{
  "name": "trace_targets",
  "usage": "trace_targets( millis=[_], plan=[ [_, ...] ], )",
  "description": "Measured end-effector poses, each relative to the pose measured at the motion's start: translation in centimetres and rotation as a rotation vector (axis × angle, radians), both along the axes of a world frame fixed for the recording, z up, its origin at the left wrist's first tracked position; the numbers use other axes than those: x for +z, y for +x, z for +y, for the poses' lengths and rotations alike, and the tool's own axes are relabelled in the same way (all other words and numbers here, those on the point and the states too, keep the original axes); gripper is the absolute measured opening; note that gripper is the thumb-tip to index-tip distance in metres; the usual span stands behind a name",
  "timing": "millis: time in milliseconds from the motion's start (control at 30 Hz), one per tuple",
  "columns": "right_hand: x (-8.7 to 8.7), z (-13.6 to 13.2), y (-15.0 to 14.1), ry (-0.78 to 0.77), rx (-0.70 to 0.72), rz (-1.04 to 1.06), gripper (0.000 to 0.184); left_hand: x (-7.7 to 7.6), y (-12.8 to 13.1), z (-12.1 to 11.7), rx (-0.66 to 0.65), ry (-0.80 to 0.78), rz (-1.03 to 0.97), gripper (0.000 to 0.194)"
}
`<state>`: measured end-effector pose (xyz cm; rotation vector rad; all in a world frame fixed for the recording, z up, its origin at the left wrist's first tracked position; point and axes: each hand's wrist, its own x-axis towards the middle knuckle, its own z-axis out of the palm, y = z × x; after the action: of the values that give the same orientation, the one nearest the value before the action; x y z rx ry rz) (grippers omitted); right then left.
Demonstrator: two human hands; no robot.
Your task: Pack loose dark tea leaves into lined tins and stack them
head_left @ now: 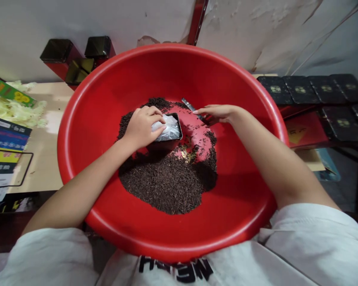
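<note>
A square tin stands among dark loose tea leaves in a large red basin. Clear crumpled plastic bag fills the tin's open top. My left hand lies over the tin's left side, thumb and fingers curled onto the plastic. To the right of the tin, my right hand grips a thin flat piece, dark with a silvery edge, seen nearly edge-on; its kind is unclear. My right fingertips are partly hidden beneath the hand.
Closed black-lidded tins stand in rows at the right. More red and black tins are behind the basin's left rim. A table at the left bears a green box, pale shredded filler and printed packaging.
</note>
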<state>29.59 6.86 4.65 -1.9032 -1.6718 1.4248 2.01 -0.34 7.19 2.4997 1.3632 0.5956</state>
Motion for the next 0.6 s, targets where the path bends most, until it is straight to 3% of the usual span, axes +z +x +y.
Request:
trace_targets(
  millis=[100, 200, 300, 400, 500, 600],
  plan=[
    [1.4, -0.6, -0.4, -0.161, 0.019, 0.114, 0.031, -0.6, 0.0, 0.4, 0.011, -0.051, 0.074, 0.019],
    [2.1, -1.1, -1.2, -0.137, 0.068, 0.095, 0.026, -1.2, -0.1, 0.9, -0.002, -0.106, 0.097, 0.023],
    [2.6, -1.5, -1.6, 0.037, 0.089, -0.175, 0.056, -1.6, 0.0, 1.1, 0.014, -0.101, 0.055, 0.02],
    [3.1, -2.3, -1.9, 0.253, 0.149, -0.374, 0.09, -1.8, 0.2, 1.0, 0.127, -0.063, -0.009, 0.013],
    [3.5, -3.9, -2.9, 0.41, 0.398, -0.263, 0.099, -1.9, 0.1, 1.2, 0.224, -0.145, -0.096, 0.008],
    [3.3, -5.8, -5.0, 0.523, 0.541, -0.185, 0.105, -1.8, -0.8, 2.1, 0.204, -0.258, -0.229, 0.011]
  ],
)
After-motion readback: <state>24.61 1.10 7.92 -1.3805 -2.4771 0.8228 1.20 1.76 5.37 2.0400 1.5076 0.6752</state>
